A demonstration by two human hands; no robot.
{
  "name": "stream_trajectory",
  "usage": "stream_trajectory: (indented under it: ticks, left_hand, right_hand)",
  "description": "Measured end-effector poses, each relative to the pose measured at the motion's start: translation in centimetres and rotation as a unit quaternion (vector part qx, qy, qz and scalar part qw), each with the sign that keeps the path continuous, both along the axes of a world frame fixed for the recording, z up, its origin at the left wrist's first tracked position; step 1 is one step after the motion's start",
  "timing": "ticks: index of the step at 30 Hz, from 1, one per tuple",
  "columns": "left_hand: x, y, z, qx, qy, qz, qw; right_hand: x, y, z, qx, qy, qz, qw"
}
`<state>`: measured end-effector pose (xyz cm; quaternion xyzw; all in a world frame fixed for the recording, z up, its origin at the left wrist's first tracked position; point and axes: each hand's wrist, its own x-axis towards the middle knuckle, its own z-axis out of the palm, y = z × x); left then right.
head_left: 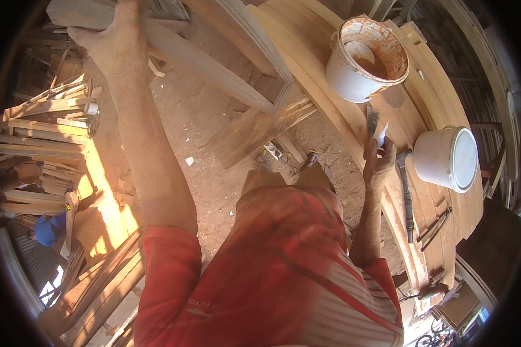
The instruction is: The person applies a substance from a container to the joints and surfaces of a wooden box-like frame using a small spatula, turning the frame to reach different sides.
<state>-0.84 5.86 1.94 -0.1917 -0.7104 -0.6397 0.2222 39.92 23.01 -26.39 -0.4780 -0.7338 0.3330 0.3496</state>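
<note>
My left hand point(117, 43) is raised at the upper left, closed around the edge of a wooden frame point(208, 66) with long rails that slants across the top. My right hand point(380, 161) is at the edge of the workbench, its fingers closed about a small white tube point(382, 134) with a pointed tip. Right beside those fingertips is the dark blade of a putty knife point(372, 120); whether the hand grips it too I cannot tell. Beyond it a white bucket point(353, 81), smeared inside with reddish-brown paste, stands on the bench. A hammer point(407, 196) lies just right of my wrist.
A lidded white bucket point(440, 157) lies tilted on the curved plank bench point(448, 104). Pincers point(436, 229) rest nearer to me. A board point(255, 136) is by my feet on the dirt floor. Stacked timber point(43, 139) fills the left, where a person in blue point(49, 229) shows.
</note>
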Motion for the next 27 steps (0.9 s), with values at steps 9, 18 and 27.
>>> stream_trajectory:
  ticks: [9,18,27]
  left_hand:
    - [0.1,-0.6,-0.5,-0.028,0.068,-0.025,0.997]
    - [1.7,-7.7,-0.6,-0.037,-0.079,-0.044,0.995]
    - [2.5,-11.0,-2.1,0.064,-0.074,-0.101,0.99]
  right_hand:
    - [1.7,3.2,-3.5,0.082,-0.149,-0.068,0.983]
    - [2.6,2.9,-5.4,0.013,-0.138,-0.036,0.99]
    - [5.0,0.9,-1.6,0.117,-0.145,-0.063,0.98]
